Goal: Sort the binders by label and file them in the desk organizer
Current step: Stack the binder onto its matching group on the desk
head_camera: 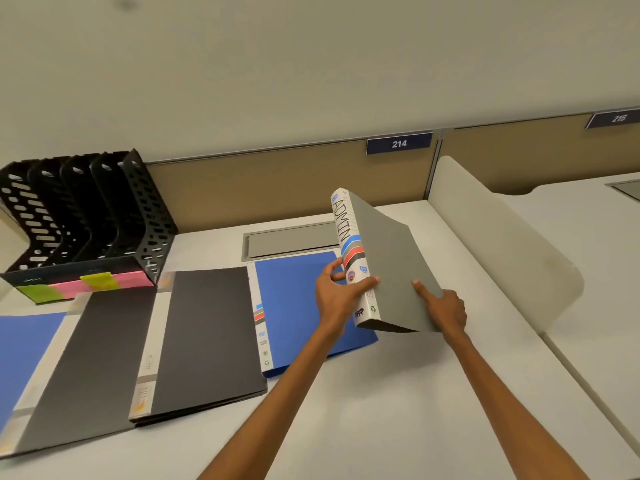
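Observation:
A grey binder [388,258] with a white spine reading ADMIN is raised off the desk, tilted, spine toward me. My left hand [337,294] grips its spine near the lower end, thumb on the grey cover. My right hand [441,308] holds the cover's lower right edge, thumb lying on top. Beneath it a blue binder [294,299] lies flat. Two black binders [207,337] [86,365] lie flat to the left, and another blue binder [20,355] is at the far left. The black perforated desk organizer [86,216] stands at the back left.
Pink and green sticky labels [93,284] run along the organizer's front base. A grey cable hatch [291,239] is set into the desk behind the blue binder. A white curved divider [502,244] borders the desk on the right. Partition panels carry number plates 214 [399,143] and 215.

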{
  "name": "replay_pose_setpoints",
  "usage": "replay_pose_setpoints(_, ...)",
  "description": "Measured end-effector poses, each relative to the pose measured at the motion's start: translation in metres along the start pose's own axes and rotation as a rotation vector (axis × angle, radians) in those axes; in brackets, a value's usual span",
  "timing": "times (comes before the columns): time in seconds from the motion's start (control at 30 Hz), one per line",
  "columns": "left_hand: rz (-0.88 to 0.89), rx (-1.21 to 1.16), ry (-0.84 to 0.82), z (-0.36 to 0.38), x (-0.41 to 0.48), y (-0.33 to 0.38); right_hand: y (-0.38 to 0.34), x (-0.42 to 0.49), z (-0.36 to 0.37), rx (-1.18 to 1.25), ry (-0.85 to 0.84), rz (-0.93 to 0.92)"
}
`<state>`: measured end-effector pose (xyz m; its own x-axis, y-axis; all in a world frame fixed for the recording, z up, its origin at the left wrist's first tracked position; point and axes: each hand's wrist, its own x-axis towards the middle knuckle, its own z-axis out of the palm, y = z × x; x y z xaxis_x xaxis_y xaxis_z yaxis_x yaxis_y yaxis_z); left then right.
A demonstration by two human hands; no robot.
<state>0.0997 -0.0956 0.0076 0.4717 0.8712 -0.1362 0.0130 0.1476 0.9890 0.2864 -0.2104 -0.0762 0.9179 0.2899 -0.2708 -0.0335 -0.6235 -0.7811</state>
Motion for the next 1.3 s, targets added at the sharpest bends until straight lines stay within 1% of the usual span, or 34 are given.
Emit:
replay_pose_setpoints(0.1,0.022,-0.065,-0.013,-0.007,-0.004,0.015,-0.011,-0.005,0.009,0.039,-0.034,-0.073)
replay_pose_setpoints(0.27,0.061,-0.156,-0.131,-0.016,-0.010,0.038,-0.020,-0.015,0.024,0.106,-0.141,-0.119)
replay_pose_setpoints(0.37,0.079,-0.169,-0.132,-0.017,-0.016,0.044,-0.023,-0.020,0.034,0.123,-0.191,-0.125)
replay_pose_setpoints(0.5,0.129,-0.169,-0.091,-0.018,-0.023,0.042,-0.026,-0.027,0.043,0.143,-0.220,-0.166)
replay_pose_setpoints(0.67,0.193,-0.127,-0.090,-0.018,-0.028,0.042,-0.028,-0.030,0.049,0.157,-0.200,-0.168)
replay_pose_setpoints(0.87,0.186,-0.122,-0.064,-0.022,-0.028,0.045,-0.030,-0.031,0.049,0.164,-0.208,-0.182)
replay_pose_setpoints(0.97,0.172,-0.142,-0.066,-0.026,-0.024,0.042,-0.029,-0.027,0.047,0.161,-0.200,-0.161)
replay_pose_setpoints(1.1,0.154,-0.132,-0.025,-0.035,-0.013,0.032,-0.030,-0.018,0.039,0.109,-0.107,-0.131)
replay_pose_setpoints(1.2,0.170,-0.052,0.037,-0.043,-0.004,0.013,-0.032,-0.013,0.033,0.090,-0.019,-0.132)
replay_pose_setpoints(1.3,0.163,0.043,0.046,-0.049,0.000,-0.012,-0.036,-0.007,0.029,0.085,0.031,-0.148)
